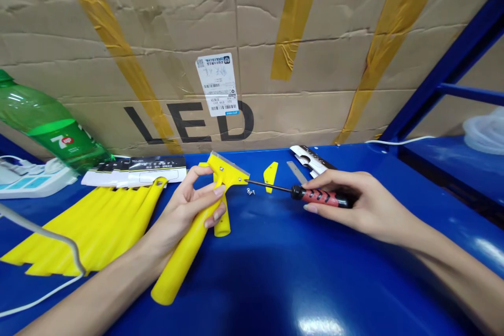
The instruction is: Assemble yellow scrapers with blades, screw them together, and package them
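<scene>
My left hand is closed around a yellow scraper, its handle slanting down toward me. A metal blade edge and screws show on the scraper's head. In my right hand is a screwdriver with a red and black handle; its shaft points left and the tip is at the right end of the scraper head. Behind the scraper, partly hidden, lies another yellow scraper part. Several small screws lie below the tip. Beyond the shaft are a yellow plate and a thin metal blade.
Several yellow handles lie side by side at left, below black-and-white packaging cards. A green bottle leans near a white power strip. Another card lies at the back. A large cardboard box stands behind the blue table.
</scene>
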Available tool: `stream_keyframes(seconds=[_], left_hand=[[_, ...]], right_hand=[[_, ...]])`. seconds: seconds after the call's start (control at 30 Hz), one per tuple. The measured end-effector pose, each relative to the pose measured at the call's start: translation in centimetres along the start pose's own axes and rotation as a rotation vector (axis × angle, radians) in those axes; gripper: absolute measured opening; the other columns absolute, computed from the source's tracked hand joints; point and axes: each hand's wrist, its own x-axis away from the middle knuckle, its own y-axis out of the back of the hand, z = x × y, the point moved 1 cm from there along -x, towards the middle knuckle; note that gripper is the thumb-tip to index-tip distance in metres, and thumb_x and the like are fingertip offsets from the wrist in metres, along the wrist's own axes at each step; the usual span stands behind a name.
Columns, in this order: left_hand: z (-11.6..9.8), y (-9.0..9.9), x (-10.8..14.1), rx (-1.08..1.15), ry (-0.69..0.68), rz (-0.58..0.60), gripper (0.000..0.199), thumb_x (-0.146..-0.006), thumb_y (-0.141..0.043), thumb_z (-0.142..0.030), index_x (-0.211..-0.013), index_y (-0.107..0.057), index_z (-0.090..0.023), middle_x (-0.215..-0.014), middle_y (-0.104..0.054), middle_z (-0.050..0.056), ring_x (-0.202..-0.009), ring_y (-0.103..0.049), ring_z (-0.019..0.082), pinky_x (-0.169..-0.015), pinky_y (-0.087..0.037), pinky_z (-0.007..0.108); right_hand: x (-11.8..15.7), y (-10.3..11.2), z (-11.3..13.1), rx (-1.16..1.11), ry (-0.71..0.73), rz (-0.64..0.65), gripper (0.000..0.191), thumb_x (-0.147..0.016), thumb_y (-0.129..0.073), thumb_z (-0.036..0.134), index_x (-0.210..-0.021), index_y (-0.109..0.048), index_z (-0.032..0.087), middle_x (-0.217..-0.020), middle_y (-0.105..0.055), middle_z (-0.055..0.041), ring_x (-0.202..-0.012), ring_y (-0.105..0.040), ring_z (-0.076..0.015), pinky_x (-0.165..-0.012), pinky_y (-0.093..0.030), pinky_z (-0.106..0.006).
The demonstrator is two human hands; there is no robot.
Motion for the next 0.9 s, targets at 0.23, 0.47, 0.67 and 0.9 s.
stream_keyframes(seconds=[0.23,0.47,0.67,0.9], left_hand=[[-0.1,-0.2,0.2,0.008,-0.008,0.006,0.036,-0.089,-0.072,-0.019,-0.107,-0.043,-0.027,-0.063,-0.057,-0.008,-0.046,-0.045,0.005,-0.047,-0.036,0.015],[0.3,0.1,0.2,-0.112,-0.051,0.031,0.035,-0.09,-0.072,-0.023,-0.107,-0.042,-0.028,-0.064,-0.06,-0.007,-0.047,-0.049,0.006,-0.047,-0.036,0.016],[0.5,0.1,0.2,-0.183,-0.087,0.007,0.035,-0.09,-0.073,-0.025,-0.107,-0.042,-0.028,-0.07,-0.063,-0.005,-0.051,-0.052,0.007,-0.049,-0.04,0.016],[0.0,-0.2,0.4,-0.196,-0.207,-0.017,0.036,-0.088,-0.075,-0.024,-0.106,-0.044,-0.027,-0.073,-0.065,-0.005,-0.051,-0.053,0.007,-0.047,-0.041,0.015]], right_hand=[[0.1,-0.2,-0.1,0.004,0.007,0.004,0.024,-0.083,-0.079,0.04,-0.102,-0.077,0.025,-0.092,-0.078,-0.0019,-0.077,-0.072,-0.0185,-0.069,-0.054,-0.029],[0.0,-0.4,0.7,0.064,0.074,0.002,0.019,-0.084,-0.077,0.033,-0.102,-0.076,0.024,-0.101,-0.077,-0.0044,-0.089,-0.072,-0.0219,-0.078,-0.057,-0.033],[0.5,0.2,1.5,0.146,0.213,-0.029,0.023,-0.086,-0.071,0.022,-0.108,-0.078,0.026,-0.114,-0.069,-0.0078,-0.098,-0.069,-0.0225,-0.081,-0.057,-0.034],[0.1,-1.5,1.8,-0.264,-0.277,-0.196,0.039,-0.094,-0.061,0.055,-0.113,-0.068,0.021,-0.066,-0.063,0.0002,-0.043,-0.054,-0.0112,-0.04,-0.041,-0.024]])
